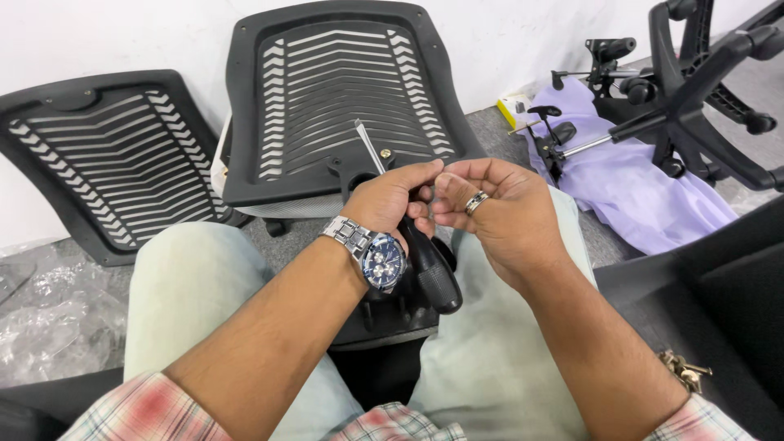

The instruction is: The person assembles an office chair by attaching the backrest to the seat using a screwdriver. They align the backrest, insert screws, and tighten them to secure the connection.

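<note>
We see the left hand (pixel 390 200) with its grip clenched on a black-handled screwdriver (pixel 429 265), shaft tilted up over the near edge of the middle chair back (pixel 343 90). The right hand (pixel 498 208) pinches something small at the left fingertips; we cannot tell what. Open floor (pixel 49 310) lies left, a purple cloth (pixel 645 192) right.
</note>
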